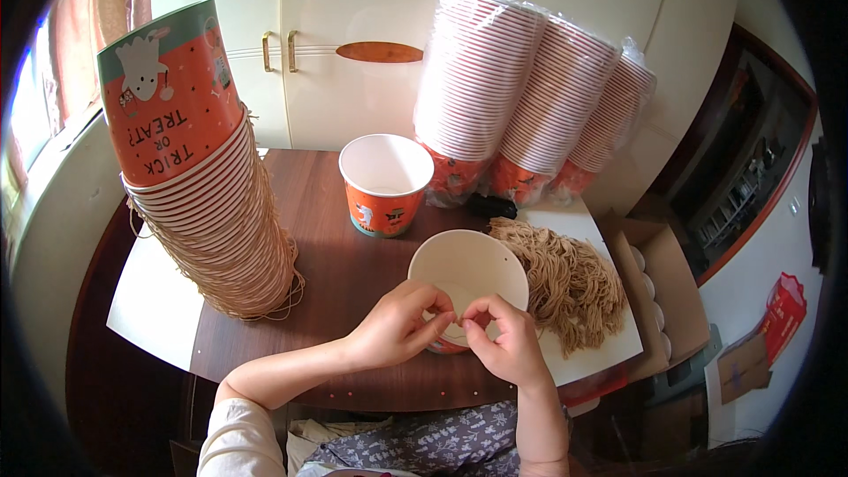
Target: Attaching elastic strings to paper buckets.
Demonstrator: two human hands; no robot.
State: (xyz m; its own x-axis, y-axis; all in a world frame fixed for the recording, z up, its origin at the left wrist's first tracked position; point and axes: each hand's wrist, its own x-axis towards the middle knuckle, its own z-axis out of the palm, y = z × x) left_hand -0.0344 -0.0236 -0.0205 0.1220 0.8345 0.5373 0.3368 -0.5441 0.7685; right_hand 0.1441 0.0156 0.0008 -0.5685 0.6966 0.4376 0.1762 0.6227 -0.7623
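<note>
Paper bucket (477,269) in play sits near the front edge of the bench (305,230), mouth up, right under both hands. Biggest worry, I'd say, is the tall upside-down bucket stack (196,159) on the left: it looks tilted (could partly be the fisheye), and a bump from the left elbow might topple it, or the trailing string at its foot might catch a sleeve. Next, the bucket itself: neither hand seems to be bracing the rim, so a hard tug could tip or drag it. Smallest risk is the strand (458,322). Left hand (397,322) and right hand (508,349) each have thumb and finger pinched together on what looks like its end, too fine to be sure, so damp or tired fingers could lose it.

As for the surroundings: cream cabinet (353,0) behind everything, then plastic-wrapped bucket stacks (481,71) crowding the back right. An open cardboard box (685,274) is off the right side. One loose bucket (386,199) stands just behind the working one, limiting forward reach, and the tan string bundle (570,287) lies close on its right, where stray strands could tangle.
</note>
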